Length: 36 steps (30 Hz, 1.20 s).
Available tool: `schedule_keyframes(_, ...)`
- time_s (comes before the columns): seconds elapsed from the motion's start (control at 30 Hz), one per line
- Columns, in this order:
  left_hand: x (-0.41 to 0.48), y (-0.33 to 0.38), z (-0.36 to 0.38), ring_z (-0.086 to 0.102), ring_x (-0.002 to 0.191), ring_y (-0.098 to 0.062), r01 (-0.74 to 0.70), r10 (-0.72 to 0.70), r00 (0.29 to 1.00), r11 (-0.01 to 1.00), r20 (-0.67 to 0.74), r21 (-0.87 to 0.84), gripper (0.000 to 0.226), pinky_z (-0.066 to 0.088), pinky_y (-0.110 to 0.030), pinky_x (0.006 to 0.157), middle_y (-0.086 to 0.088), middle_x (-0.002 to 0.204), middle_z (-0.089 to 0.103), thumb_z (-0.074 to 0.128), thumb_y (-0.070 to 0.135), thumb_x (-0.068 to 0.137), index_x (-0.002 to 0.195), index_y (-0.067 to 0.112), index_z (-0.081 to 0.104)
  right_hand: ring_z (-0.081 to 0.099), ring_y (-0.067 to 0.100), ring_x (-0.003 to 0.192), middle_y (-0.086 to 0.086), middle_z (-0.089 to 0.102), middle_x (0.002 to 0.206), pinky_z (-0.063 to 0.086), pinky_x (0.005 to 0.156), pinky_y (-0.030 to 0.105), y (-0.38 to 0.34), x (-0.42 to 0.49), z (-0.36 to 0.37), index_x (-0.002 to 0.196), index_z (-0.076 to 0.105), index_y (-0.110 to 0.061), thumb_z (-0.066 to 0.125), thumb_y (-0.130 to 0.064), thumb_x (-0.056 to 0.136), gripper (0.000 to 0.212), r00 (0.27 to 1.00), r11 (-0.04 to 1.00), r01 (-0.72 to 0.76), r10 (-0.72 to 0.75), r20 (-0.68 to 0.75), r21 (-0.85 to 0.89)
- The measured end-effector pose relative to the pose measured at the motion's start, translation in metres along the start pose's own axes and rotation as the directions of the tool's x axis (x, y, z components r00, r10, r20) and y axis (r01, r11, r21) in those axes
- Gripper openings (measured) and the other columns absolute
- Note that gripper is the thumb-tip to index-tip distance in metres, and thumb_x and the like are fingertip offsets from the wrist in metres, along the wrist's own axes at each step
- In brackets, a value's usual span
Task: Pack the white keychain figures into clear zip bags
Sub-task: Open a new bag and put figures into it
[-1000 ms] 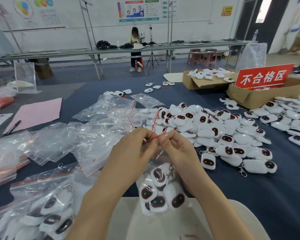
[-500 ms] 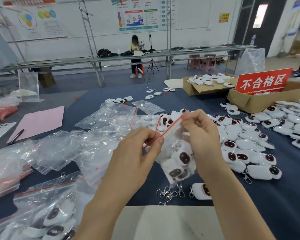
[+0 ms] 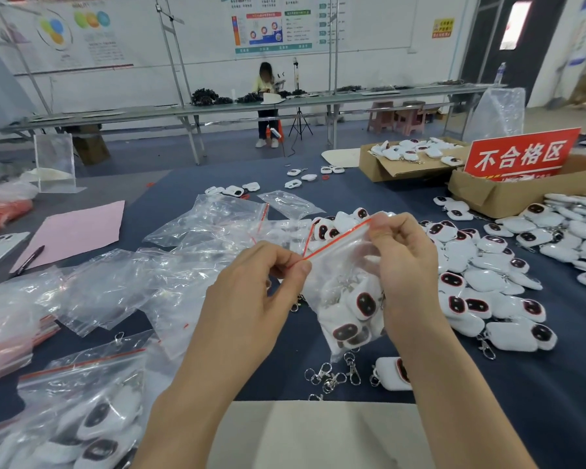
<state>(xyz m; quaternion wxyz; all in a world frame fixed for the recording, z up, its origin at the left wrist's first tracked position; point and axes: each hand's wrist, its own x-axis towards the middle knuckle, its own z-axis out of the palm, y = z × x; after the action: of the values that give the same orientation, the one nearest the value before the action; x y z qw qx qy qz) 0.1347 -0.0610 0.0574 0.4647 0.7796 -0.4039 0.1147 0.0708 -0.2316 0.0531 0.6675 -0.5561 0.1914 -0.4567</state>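
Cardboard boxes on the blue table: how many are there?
2. The far box holds white figures; the near box, to its right, carries a red sign. Others may be hidden off frame.

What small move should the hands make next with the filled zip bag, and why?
Probably lay the zip bag on the packed bags at lower left. The left hand and right hand pinch the ends of its red strip, which looks pressed into one taut line, with figures inside.
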Motion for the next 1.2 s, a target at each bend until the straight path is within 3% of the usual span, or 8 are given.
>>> schedule_keyframes(0.13,0.001,0.0,-0.006,0.059,0.086,-0.002,0.0,-0.001,0.999,1.0,-0.035,-0.025,0.023,0.039,-0.015,0.065,0.024,0.091,0.065,0.053,0.059,0.089,0.082,0.039,0.061,0.064,0.005,0.059,-0.011,0.063,0.071,0.056,0.062,0.02,-0.003,0.0,0.001,0.065,0.062,-0.027,0.063,-0.026,0.098,0.033,1.0,0.999,-0.013,0.013,0.005,0.035)
schedule_keyframes(0.23,0.003,0.0,-0.008,0.06,0.083,-0.003,-0.006,0.004,0.997,1.0,-0.072,-0.025,0.026,0.041,-0.012,0.064,0.024,0.091,0.064,0.053,0.061,0.088,0.082,0.038,0.062,0.065,0.006,0.06,-0.011,0.064,0.068,0.059,0.065,0.024,-0.006,0.001,0.002,0.075,0.062,-0.019,0.063,-0.025,0.099,0.024,0.999,0.998,-0.028,0.027,0.017,0.047)
schedule_keyframes(0.53,0.003,0.005,-0.007,0.061,0.086,0.0,0.045,-0.073,0.985,0.983,-0.154,-0.178,0.02,0.042,-0.003,0.062,0.022,0.087,0.067,0.058,0.051,0.091,0.08,0.034,0.064,0.064,0.01,0.059,-0.007,0.064,0.065,0.059,0.066,0.027,-0.007,-0.004,0.008,0.071,0.064,-0.019,0.062,-0.026,0.098,0.028,0.996,0.978,-0.09,0.085,0.036,0.188)
schedule_keyframes(0.73,0.002,0.008,-0.001,0.058,0.077,0.004,0.026,-0.078,0.97,0.975,-0.23,-0.22,0.018,0.041,-0.002,0.06,0.025,0.083,0.064,0.057,0.038,0.099,0.082,0.034,0.059,0.069,0.016,0.068,-0.001,0.07,0.074,0.059,0.071,0.029,-0.01,-0.004,0.004,0.067,0.074,-0.023,0.063,-0.03,0.095,0.032,0.978,0.97,-0.123,0.082,0.191,0.211)
schedule_keyframes(0.93,0.002,-0.002,0.004,0.05,0.067,-0.001,0.043,-0.081,0.966,0.987,-0.247,-0.158,0.023,0.039,-0.008,0.063,0.018,0.083,0.062,0.05,0.025,0.105,0.083,0.034,0.053,0.072,0.012,0.075,-0.001,0.074,0.084,0.061,0.074,0.027,-0.006,-0.004,0.002,0.097,0.076,-0.019,0.061,-0.023,0.099,0.016,0.966,0.993,-0.09,0.069,0.25,0.075)
schedule_keyframes(1.03,0.002,-0.007,0.007,0.048,0.065,-0.002,0.058,-0.089,0.969,0.988,-0.229,-0.142,0.022,0.037,-0.011,0.061,0.019,0.077,0.058,0.049,0.026,0.104,0.084,0.031,0.053,0.07,0.002,0.077,-0.008,0.075,0.085,0.054,0.07,0.015,-0.007,-0.006,0.006,0.1,0.073,-0.023,0.061,-0.03,0.099,0.014,0.962,0.994,0.07,-0.045,0.269,-0.084)
schedule_keyframes(1.13,0.003,-0.008,0.006,0.048,0.063,-0.003,0.069,-0.106,0.967,0.984,-0.23,-0.162,0.02,0.037,-0.013,0.059,0.019,0.074,0.059,0.05,0.026,0.103,0.084,0.03,0.055,0.067,-0.005,0.085,-0.019,0.074,0.091,0.049,0.074,0.01,-0.009,-0.013,0.014,0.098,0.072,-0.033,0.068,-0.037,0.092,0.007,0.878,0.927,0.243,-0.085,0.471,-0.286)
schedule_keyframes(1.2,0.004,-0.008,0.006,0.051,0.064,-0.001,0.069,-0.115,0.966,0.978,-0.23,-0.196,0.022,0.039,-0.011,0.06,0.02,0.075,0.061,0.054,0.022,0.104,0.084,0.03,0.057,0.067,-0.005,0.092,-0.019,0.074,0.094,0.049,0.082,0.012,-0.007,-0.017,0.02,0.099,0.075,-0.03,0.073,-0.035,0.089,0.011,0.83,0.879,0.322,-0.084,0.551,-0.352)
